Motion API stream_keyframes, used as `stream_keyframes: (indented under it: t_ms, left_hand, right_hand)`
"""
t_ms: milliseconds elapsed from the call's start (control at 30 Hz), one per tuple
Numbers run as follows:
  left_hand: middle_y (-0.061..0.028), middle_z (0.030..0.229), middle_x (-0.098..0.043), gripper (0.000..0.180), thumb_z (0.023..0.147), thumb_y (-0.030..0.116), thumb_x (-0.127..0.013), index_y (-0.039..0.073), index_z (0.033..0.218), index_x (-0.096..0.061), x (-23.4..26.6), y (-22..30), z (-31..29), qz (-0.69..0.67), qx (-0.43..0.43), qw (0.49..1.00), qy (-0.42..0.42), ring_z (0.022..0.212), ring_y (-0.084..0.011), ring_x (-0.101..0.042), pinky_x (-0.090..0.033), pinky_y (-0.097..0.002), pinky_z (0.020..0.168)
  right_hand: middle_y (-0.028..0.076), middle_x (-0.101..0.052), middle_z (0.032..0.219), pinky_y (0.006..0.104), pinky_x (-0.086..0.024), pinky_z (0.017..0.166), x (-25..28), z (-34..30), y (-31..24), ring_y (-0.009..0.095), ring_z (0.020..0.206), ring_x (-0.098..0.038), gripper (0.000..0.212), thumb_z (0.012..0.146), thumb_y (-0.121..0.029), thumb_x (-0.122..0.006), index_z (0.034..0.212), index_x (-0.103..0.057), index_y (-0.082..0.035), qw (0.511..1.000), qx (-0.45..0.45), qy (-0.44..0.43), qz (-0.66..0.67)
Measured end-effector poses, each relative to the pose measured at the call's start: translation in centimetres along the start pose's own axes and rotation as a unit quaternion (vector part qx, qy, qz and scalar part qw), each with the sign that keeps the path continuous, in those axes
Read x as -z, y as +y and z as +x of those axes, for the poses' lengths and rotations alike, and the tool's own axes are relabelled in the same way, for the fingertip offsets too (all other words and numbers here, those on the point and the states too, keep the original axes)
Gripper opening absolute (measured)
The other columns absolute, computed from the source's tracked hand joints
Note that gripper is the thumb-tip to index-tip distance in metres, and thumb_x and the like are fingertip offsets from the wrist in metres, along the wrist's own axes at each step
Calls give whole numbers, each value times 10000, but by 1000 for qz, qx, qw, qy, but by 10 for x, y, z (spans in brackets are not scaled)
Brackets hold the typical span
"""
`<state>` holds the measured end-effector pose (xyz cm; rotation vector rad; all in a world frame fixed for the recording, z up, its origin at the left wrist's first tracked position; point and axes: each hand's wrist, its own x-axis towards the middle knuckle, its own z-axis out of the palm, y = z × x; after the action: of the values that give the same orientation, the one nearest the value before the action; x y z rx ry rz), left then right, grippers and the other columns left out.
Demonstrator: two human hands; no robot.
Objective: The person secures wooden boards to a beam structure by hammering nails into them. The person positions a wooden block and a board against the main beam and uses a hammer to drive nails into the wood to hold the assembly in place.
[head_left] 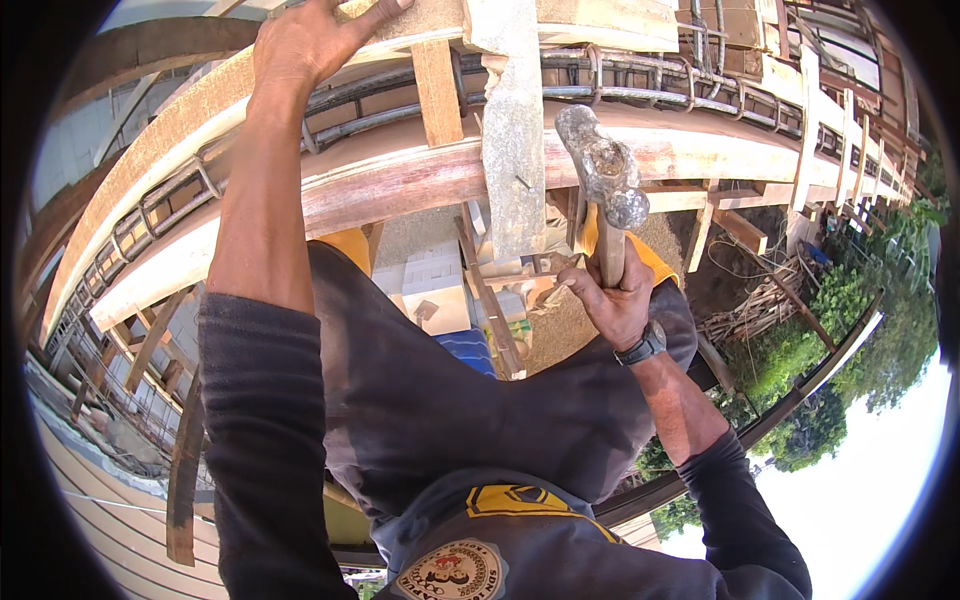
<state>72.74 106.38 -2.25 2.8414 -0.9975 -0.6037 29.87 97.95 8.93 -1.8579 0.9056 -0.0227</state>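
My right hand point(618, 300) is wrapped round the wooden handle of a hammer point(603, 165). The hammer's worn, pale-stained metal head points up and away from me, just right of a weathered grey wooden strip point(515, 130). That strip lies across two long form boards, and a nail point(522, 181) sticks out of it over the nearer, reddish board point(410, 185). At the upper left my left hand point(310, 45) rests on the farther board point(215, 100), thumb stretched out to the right. Its other fingers are partly cut off by the picture's top edge.
Tied steel rebar point(370, 118) runs between the boards, under a short wooden cross strip point(437, 95). Below, between my legs, are white blocks point(435, 280) and a slanting timber point(490, 300). Piled sticks point(765, 305) and green bushes point(800, 350) lie down at the right.
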Motion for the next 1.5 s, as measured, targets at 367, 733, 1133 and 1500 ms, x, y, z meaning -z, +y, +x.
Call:
stream_keyframes:
  t_ms: [367, 733, 1133, 1500]
  left_hand:
    - [-271, 900, -731, 924, 820, 842, -505, -33, 1004, -735, 51, 43, -30, -5, 32, 999, 11, 943, -382, -720, -549, -478, 871]
    - [-279, 981, -725, 929, 836, 839, -466, -29, 1011, -746, 38, 36, -20, 32, 6, 998, 46, 1096, -387, -669, -505, -490, 959]
    - [-271, 955, -732, 931, 834, 838, -473, -29, 1035, -747, 45, 37, -21, -10, 15, 1000, 5, 999, -414, -696, -524, -476, 937]
    - [-252, 912, -735, 872, 834, 805, -529, -18, 1022, -743, 47, 42, -28, -30, 57, 998, -6, 934, -388, -711, -536, -482, 875]
  right_hand:
    - [72, -623, 679, 315, -481, 548, 84, 0, 11, 217, 576, -648, 558, 910, -585, -680, 895, -647, -28, 987, 53, -152, 1]
    - [73, -619, 660, 333, -492, 537, 93, 8, 12, 259, 586, -674, 588, 915, -619, -650, 913, -640, -31, 976, 80, -191, -64]
    - [65, -596, 620, 346, -479, 515, 92, -1, 10, 252, 535, -649, 670, 878, -696, -636, 875, -628, -26, 980, 132, -141, -44]
    - [77, -606, 627, 338, -477, 507, 90, 15, 17, 261, 539, -654, 546, 918, -572, -662, 845, -608, -34, 964, 207, -164, -42]
